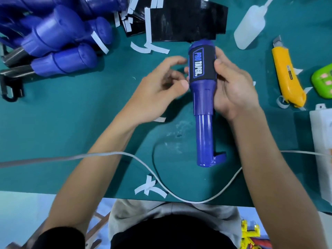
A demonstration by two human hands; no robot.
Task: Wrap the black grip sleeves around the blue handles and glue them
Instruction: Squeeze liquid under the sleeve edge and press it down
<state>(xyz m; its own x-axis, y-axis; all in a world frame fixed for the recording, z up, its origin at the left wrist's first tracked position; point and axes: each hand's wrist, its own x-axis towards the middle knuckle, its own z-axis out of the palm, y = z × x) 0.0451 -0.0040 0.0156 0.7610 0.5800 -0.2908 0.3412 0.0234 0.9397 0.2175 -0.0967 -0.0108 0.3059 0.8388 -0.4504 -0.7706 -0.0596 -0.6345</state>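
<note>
A blue handle is held lengthwise over the green table, its top end away from me. A black grip sleeve printed PRO TAPER is wrapped round its upper part. My right hand grips the handle from the right, thumb on the sleeve. My left hand is at the sleeve's left edge with fingers loosely curled; thumb and fingertips touch or nearly touch the sleeve. More black sleeve sheets lie at the back.
A pile of blue handles fills the back left. A white glue bottle, a yellow utility knife and a green object lie at the right. White backing strips are scattered, and a white cable crosses the front.
</note>
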